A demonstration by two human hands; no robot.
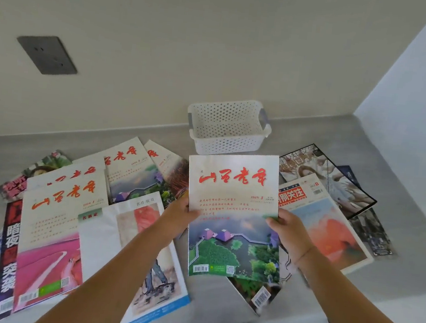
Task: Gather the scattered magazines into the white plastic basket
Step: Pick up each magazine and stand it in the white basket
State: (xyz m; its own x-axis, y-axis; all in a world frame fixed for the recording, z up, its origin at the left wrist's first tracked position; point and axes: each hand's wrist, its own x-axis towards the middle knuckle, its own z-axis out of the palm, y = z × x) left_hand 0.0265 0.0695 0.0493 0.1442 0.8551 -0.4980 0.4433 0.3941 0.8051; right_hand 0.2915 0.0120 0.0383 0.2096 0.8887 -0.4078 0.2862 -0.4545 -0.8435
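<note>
I hold a magazine (232, 216) with red calligraphy and a lake picture up off the floor, cover facing me. My left hand (180, 214) grips its left edge and my right hand (287, 228) grips its right edge. Just beyond its top edge stands the white perforated plastic basket (226, 140), with nothing visible inside it. Several more magazines lie scattered on the grey floor: a pink-covered one (52, 226) and a painting one (140, 245) to the left, a red-sun one (331, 226) to the right.
A black-bordered magazine (336, 179) and darker ones lie at the far right. A black-spined magazine (8, 258) lies at the far left. A beige wall with a dark socket plate (47, 54) rises behind the basket; a white wall closes the right side.
</note>
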